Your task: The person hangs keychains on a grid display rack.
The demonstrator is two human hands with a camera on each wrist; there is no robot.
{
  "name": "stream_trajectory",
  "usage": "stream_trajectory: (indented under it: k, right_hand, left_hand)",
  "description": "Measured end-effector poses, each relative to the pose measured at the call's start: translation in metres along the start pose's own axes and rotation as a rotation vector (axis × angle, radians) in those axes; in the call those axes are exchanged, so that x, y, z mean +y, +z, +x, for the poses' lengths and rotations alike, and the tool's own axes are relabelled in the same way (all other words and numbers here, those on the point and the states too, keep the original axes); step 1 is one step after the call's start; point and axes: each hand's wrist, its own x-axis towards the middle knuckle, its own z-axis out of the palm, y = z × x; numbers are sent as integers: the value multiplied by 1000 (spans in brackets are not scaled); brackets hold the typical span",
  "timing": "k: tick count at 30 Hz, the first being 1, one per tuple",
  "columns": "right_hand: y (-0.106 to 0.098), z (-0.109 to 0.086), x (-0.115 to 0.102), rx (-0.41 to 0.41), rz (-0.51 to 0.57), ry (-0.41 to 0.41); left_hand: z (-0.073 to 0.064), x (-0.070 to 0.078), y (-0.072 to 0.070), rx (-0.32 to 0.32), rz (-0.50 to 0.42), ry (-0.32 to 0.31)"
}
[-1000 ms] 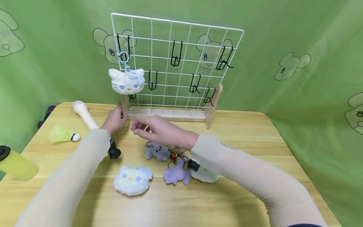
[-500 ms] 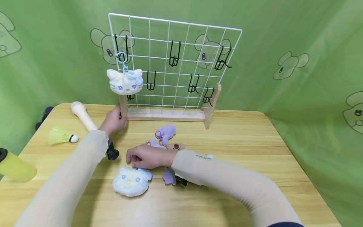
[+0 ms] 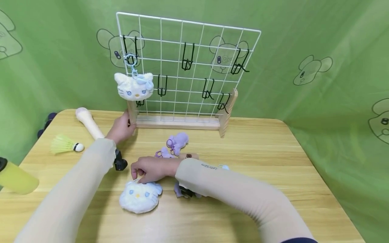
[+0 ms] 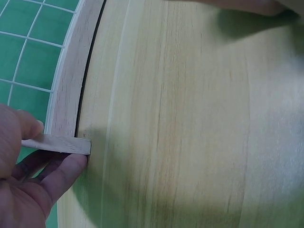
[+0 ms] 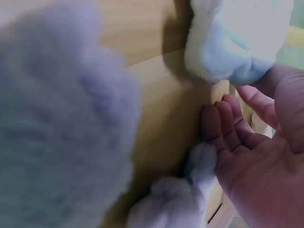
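My left hand [image 3: 122, 127] grips the left wooden upright [image 4: 61, 143] of the white wire grid rack [image 3: 188, 71], thumb on one side and fingers on the other. My right hand [image 3: 150, 168] reaches down to the white cat-face plush keychain [image 3: 139, 202] lying at front left. Its thumb and index finger pinch the keychain's ring end at the top edge. In the right wrist view the plush's bow side [image 5: 242, 57] is right at the thumb, while the other fingers curl loosely below. A matching cat plush [image 3: 135, 88] hangs from the rack's upper left hook.
Purple plush keychains [image 3: 180, 140] and a brown one [image 3: 192, 156] lie beyond my right forearm, which partly hides others. A microphone-shaped object [image 3: 89, 123], a yellow shuttlecock [image 3: 65, 145] and a yellow bottle [image 3: 19, 179] are at left. Several black hooks [image 3: 187, 64] stick out from the grid.
My right hand has come down from in front of the rack to the white cat plush, which has shifted slightly left and nearer. The left hand keeps its grip on the upright.
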Motion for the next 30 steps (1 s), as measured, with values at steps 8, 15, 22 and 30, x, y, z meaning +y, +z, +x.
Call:
stream_trajectory:
  k: [8, 15, 22, 30]
  right_hand:
    - [3, 3, -2, -19, -95, 34]
    - [4, -1, -1, -18, -78, 33]
    - [3, -8, 4, 55, 15, 23]
    - [-1, -20, 4, 83, 107, -50]
  left_hand:
    - [0, 3, 0, -4, 12, 7]
    - [-1, 3, 0, -9, 6, -4]
    - [-2, 3, -1, -12, 4, -1]
    - [-2, 2, 0, 5, 29, 13]
